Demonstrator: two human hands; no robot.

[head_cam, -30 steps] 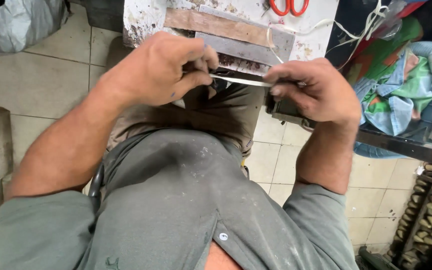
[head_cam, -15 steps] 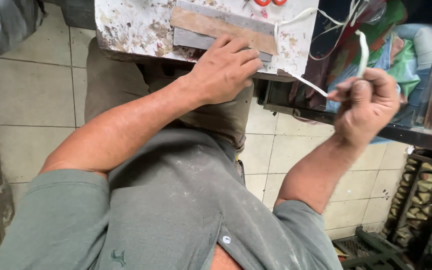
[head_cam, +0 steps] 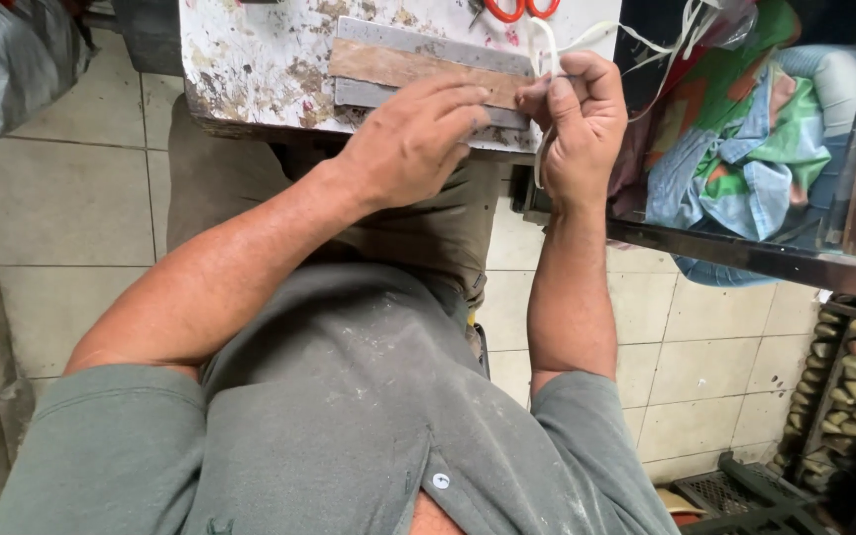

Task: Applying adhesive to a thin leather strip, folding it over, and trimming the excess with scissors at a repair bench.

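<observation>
My left hand (head_cam: 413, 139) lies palm down on a brown strip (head_cam: 398, 65) that sits on a longer grey strip (head_cam: 418, 42), fingers spread and pressing on its right part. Both strips rest on a stained white board (head_cam: 250, 69) over my lap. My right hand (head_cam: 577, 124) is closed around a thin white strip (head_cam: 543, 59) at the right end of the brown strip; the white strip curls up past my fingers and hangs below my fist.
Red-handled scissors (head_cam: 512, 8) lie at the board's far edge. A dark bin (head_cam: 745, 260) with crumpled green and blue cloth (head_cam: 745, 149) stands at right. Tiled floor (head_cam: 61, 198) below; a grey bag (head_cam: 12, 59) far left; a rack of shoe soles (head_cam: 854, 357) lower right.
My right hand has carried the white strip from out at the right onto the board's right end. My left hand stays on the brown strip, fingers now flatter.
</observation>
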